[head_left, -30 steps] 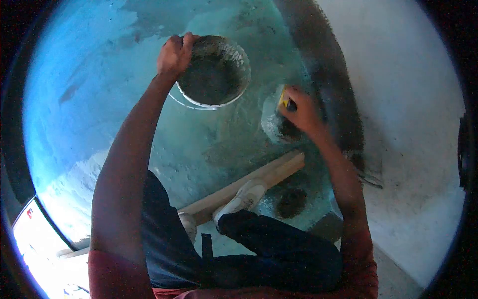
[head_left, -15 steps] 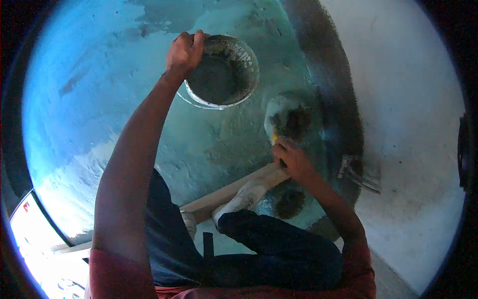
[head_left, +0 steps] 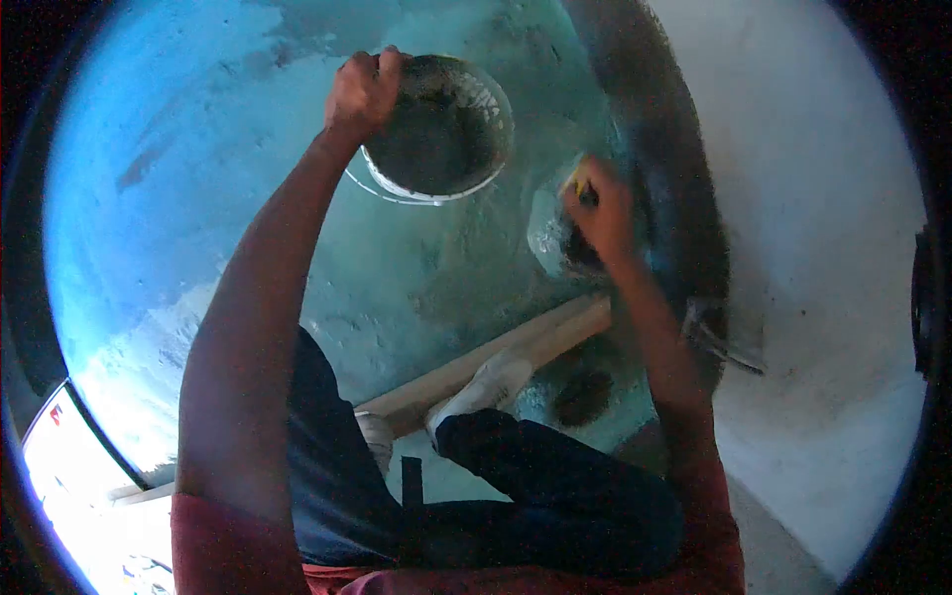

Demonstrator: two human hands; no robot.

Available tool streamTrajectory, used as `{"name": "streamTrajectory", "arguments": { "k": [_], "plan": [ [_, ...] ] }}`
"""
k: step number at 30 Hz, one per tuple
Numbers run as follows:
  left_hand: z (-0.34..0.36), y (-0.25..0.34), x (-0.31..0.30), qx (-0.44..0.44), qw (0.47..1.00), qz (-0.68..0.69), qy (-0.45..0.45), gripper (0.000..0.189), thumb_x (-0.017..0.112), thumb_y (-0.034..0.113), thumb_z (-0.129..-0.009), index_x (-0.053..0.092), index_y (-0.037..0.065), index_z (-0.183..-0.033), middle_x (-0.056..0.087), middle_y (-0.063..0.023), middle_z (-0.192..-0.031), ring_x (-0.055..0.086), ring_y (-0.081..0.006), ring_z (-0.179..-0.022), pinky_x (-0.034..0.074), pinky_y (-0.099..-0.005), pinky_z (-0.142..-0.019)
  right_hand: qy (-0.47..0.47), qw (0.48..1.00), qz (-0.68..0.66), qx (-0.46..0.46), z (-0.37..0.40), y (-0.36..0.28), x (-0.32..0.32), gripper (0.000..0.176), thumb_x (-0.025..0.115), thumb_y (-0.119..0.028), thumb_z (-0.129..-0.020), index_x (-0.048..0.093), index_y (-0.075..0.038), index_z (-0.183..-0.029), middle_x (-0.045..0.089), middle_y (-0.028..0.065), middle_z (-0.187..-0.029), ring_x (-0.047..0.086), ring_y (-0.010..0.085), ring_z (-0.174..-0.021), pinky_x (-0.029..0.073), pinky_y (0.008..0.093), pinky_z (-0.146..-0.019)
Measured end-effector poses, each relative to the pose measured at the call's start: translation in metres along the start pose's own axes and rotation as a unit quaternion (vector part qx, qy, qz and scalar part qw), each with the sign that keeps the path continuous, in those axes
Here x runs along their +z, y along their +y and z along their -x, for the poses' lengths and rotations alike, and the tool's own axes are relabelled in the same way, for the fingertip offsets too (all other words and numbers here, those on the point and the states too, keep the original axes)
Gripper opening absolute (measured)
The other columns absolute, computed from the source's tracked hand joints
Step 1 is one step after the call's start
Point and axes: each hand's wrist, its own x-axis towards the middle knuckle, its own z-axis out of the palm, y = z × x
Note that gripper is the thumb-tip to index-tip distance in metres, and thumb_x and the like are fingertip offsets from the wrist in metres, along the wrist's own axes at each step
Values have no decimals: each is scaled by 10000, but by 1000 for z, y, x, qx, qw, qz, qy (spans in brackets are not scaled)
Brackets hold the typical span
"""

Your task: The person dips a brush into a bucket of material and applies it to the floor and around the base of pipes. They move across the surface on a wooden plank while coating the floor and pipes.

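My left hand (head_left: 365, 94) grips the rim of a white bucket (head_left: 412, 196), which tilts toward me with its mouth showing. Inside the bucket is a dark grey-green mass, and pale smears coat its inner wall. My right hand (head_left: 605, 210) is closed around a small tool with a yellow part (head_left: 579, 185); its kind is mostly hidden by the fingers. That hand is over a pale rounded spot with a dark patch (head_left: 580, 250) on the green-coated surface (head_left: 456, 288), to the right of the bucket.
Below lies a wooden beam (head_left: 570, 327), with my shoe (head_left: 486, 392) against it. A second dark patch (head_left: 583, 399) sits beyond the beam's near side. On the right, a dark band (head_left: 684, 198) borders a pale wall (head_left: 813, 218), and a bent pipe-like piece (head_left: 732, 349) sticks out.
My right hand has moved up, away from the wooden beam's end to the pale rounded spot. The left hand and bucket have shifted slightly upward in view.
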Motion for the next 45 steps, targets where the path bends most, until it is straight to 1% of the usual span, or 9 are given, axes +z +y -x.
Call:
{"name": "streamTrajectory", "arguments": {
  "k": [8, 13, 16, 22, 28, 37, 39, 42, 45],
  "plan": [
    [3, 5, 0, -69, 997, -16, 19, 403, 397, 433, -904, 682, 165, -1000, 613, -229, -1001, 573, -407, -969, 449, -439, -854, -75, 987, 13, -144, 39, -9, -2, 241, 679, -147, -726, 536, -33, -883, 576, 147, -873, 575, 357, -803, 463, 401, -692],
    [2, 12, -8, -53, 998, 14, -9, 412, 392, 446, -901, 681, 170, -1001, 619, -212, -1010, 577, -399, -973, 447, -442, -859, -271, 960, 60, -35, 126, -4, -5, 311, 679, -166, -748, 553, -18, -991, 561, 183, -1017, 559, 377, -912, 465, 416, -775],
    [2, 7, 1, -51, 998, 21, -8, 419, 379, 449, -902, 682, 177, -999, 620, -209, -1011, 579, -397, -972, 444, -445, -867, -186, 981, 44, 38, 153, -4, -11, 429, 731, -253, -678, 576, -78, -1039, 561, 177, -1146, 546, 355, -1059, 433, 494, -809],
    [3, 21, -9, -97, 995, -20, -5, 424, 388, 450, -898, 686, 162, -988, 616, -221, -990, 573, -401, -976, 445, -443, -865, 28, 984, -113, 133, 130, -14, 10, 297, 760, -202, -713, 582, -78, -916, 626, 78, -907, 601, 222, -870, 474, 362, -738],
    [2, 9, -2, 3, 998, -66, 2, 371, 395, 390, -916, 681, 164, -984, 612, -219, -981, 571, -406, -944, 458, -463, -815, 213, 974, -77, 25, 113, 0, -10, 193, 737, -27, -731, 558, -55, -796, 539, 45, -751, 503, 135, -675, 412, 259, -601],
    [0, 8, -4, -15, 999, -38, 1, 377, 377, 390, -923, 666, 168, -1017, 604, -260, -952, 565, -426, -937, 444, -479, -835, 84, 996, 9, 13, 123, -8, 7, 197, 741, -12, -718, 560, -53, -787, 563, 60, -752, 551, 166, -692, 447, 290, -635],
    [-2, 7, -2, -108, 994, -30, -7, 404, 381, 420, -914, 666, 154, -1020, 605, -268, -950, 563, -427, -955, 438, -473, -859, 141, 989, -35, 30, 127, -3, 5, 195, 739, -22, -720, 559, -50, -791, 569, 63, -763, 563, 187, -703, 457, 295, -650],
    [1, 3, 0, 18, 999, -44, 6, 443, 392, 451, -905, 663, 120, -1018, 611, -255, -971, 570, -417, -963, 440, -460, -859, 221, 973, 40, -53, 149, 25, 1, 193, 726, -32, -726, 570, -40, -840, 571, 84, -818, 574, 212, -741, 470, 306, -667],
    [1, 16, -6, -129, 991, -27, -3, 467, 405, 463, -894, 659, 90, -1012, 611, -238, -1004, 564, -413, -985, 439, -451, -862, 5, 1000, -30, -8, 161, 2, -26, 301, 719, -106, -716, 594, -68, -987, 549, 149, -1079, 543, 286, -987, 473, 389, -799]
  ]
}}
